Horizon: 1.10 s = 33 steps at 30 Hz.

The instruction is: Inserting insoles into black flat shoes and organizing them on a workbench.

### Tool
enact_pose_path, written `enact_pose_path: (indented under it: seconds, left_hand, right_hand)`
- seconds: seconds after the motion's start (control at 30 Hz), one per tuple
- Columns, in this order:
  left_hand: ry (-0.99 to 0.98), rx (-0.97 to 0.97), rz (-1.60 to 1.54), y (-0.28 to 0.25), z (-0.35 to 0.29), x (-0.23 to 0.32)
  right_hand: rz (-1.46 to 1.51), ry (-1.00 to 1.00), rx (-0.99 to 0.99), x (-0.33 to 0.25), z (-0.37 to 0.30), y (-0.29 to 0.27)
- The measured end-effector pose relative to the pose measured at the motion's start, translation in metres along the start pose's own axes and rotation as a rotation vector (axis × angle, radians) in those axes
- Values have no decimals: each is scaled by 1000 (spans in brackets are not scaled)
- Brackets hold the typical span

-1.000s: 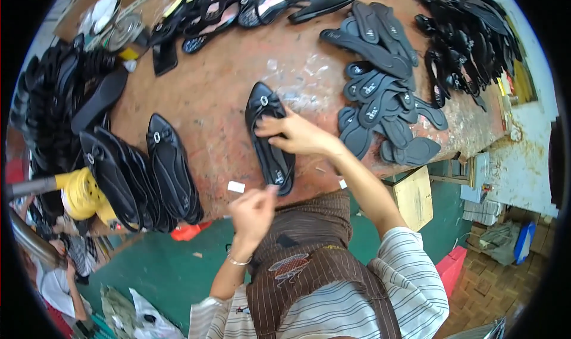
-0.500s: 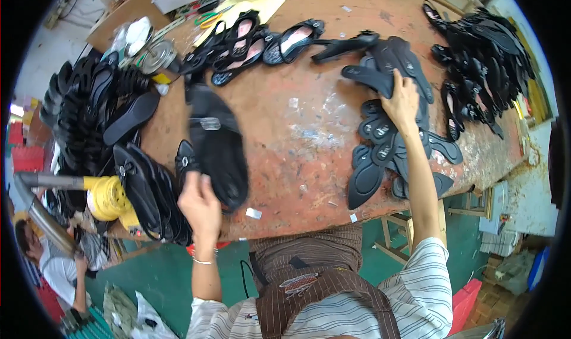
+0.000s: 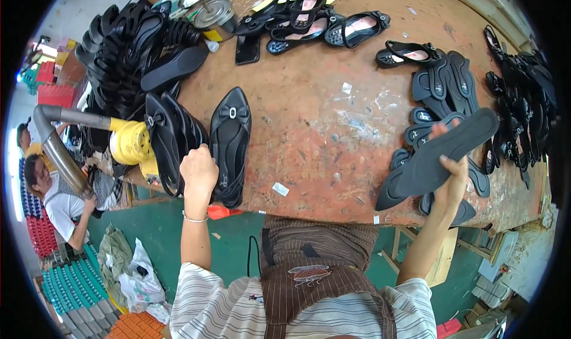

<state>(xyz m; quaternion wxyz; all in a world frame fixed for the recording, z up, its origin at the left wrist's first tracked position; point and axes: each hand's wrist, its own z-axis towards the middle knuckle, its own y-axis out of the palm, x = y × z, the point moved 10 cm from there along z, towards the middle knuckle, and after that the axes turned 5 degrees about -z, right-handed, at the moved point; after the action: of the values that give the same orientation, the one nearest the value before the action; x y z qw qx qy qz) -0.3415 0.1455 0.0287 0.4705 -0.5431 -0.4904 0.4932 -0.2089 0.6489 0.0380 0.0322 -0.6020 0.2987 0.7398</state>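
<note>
The right hand [image 3: 453,176] holds 1 black insole [image 3: 431,163] over the right part of the tabletop [image 3: 309,127], the thumb and fingers pinched around its long edges. The insole slants, its rounded end up and away to the right, its pointed end down and to the left, hiding some of the pile of insoles [image 3: 419,135] below

The left hand [image 3: 199,171] is curled nearly into a fist between the row of stacked shoes [image 3: 163,127] and 1 pointed black shoe [image 3: 229,139]; whether its fingers grip anything, I cannot tell. That shoe stands toe away from the person, with a bow and buckle near the toe

A yellow machine head [image 3: 131,142] sits just left of the row. Farther off are strapped shoes with pink linings [image 3: 318,28], a jar [image 3: 215,17] and a heap of black shoes [image 3: 122,53]; another dark heap [image 3: 523,101] lies at far right
</note>
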Motion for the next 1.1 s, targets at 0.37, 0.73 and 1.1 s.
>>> enact_pose_path:
  seconds: [0.37, 0.73, 1.1]
  left_hand:
    - [499, 356, -659, -55, 196, 237]
    - [220, 298, -1069, -15, 215, 194]
    - [507, -186, -828, 87, -98, 110]
  right_hand:
    - [325, 314, 40, 86, -57, 19]
    - [216, 267, 164, 78, -73, -17]
    - [-1269, -363, -700, 46, -96, 137]
